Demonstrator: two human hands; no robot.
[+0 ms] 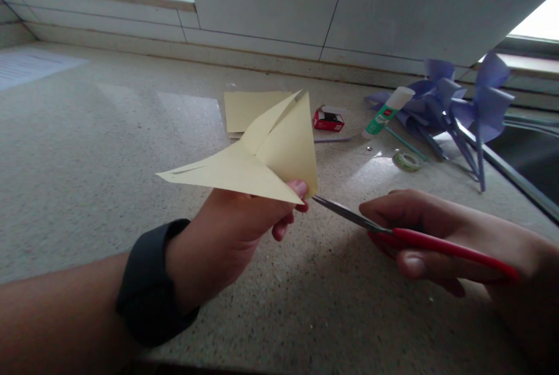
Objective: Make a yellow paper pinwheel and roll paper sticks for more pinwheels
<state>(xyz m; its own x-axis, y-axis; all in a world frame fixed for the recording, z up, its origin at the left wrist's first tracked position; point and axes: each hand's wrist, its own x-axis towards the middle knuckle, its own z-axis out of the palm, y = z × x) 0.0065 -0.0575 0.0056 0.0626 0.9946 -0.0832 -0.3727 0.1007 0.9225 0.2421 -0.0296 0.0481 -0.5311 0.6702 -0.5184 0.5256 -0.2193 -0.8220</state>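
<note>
My left hand (244,226), with a black band on its wrist, pinches a pale yellow sheet of paper (286,142) by its lower right part. The sheet is creased, with slits cut in from its corners, and it hides some of the fingers. Red-handled scissors (349,212) are in my right hand (432,235), its fingers in the handle loops. The blade tips point left and reach the lower right corner of the paper. Whether the blades touch it I cannot tell.
Behind the held sheet lies more yellow paper (240,107). A small red box (328,120), a glue stick (388,112), a tape roll (407,161) and purple paper pinwheels (458,101) are at the back right. The sink edge (519,171) borders the counter; a printed sheet (35,63) lies far left.
</note>
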